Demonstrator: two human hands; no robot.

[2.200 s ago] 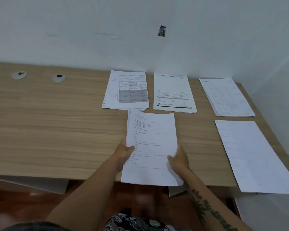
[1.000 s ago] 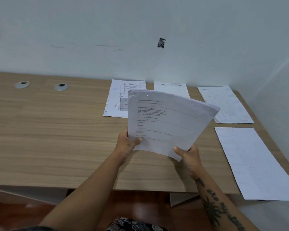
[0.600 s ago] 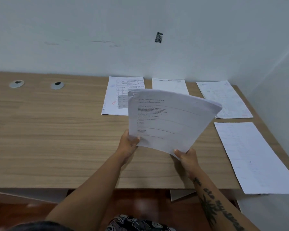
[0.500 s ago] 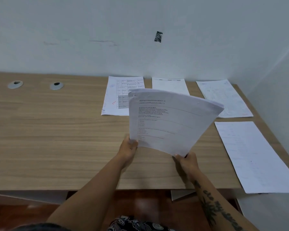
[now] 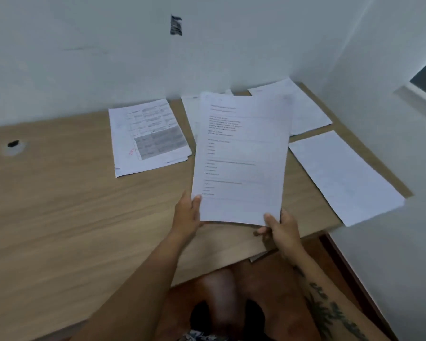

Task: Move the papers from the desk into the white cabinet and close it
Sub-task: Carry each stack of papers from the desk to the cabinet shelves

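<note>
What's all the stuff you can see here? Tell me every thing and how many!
held papers: one sheaf, white with printed text, up above the desk
table paper: one, white with a grey grid, back of the desk
hidden paper: one, white, mostly behind the held papers
corner paper: one, white, desk's back right corner
right paper: one, white, sticking out over the desk's edge
desk: one, light wood, against the wall
cable hole: one, dark, desk's left
wall mark: one, black, on the white wall
floor: reddish brown, below the desk
left hand: pinches the held papers' lower left edge
right hand: grips their lower right corner
</note>
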